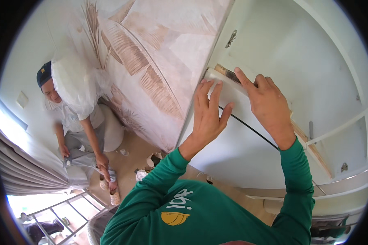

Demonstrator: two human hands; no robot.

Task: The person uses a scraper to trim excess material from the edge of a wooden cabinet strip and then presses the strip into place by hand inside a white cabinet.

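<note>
My left hand [208, 112] rests its spread fingertips near the upper left corner of a white cabinet panel [233, 141], holding nothing. Beside it, my right hand [265, 98] has its index finger stretched toward the panel's top edge while the other fingers curl in. Under that finger shows a flat, dark, blade-like piece [232, 75]; what the curled fingers grip is mostly hidden. A pale wooden strip [221, 68] runs behind the panel edge and reappears past my right wrist. Across the panel's face lies a thin black line [249, 127].
The open white cabinet [306, 53] has metal hinges [231, 38] on its frame. A leaf-patterned wall [151, 53] adjoins it. At left, another person [79, 118] sits beside a large clear plastic bag [75, 83]. A metal ladder [65, 216] stands at lower left; debris [142, 174] lies on the floor.
</note>
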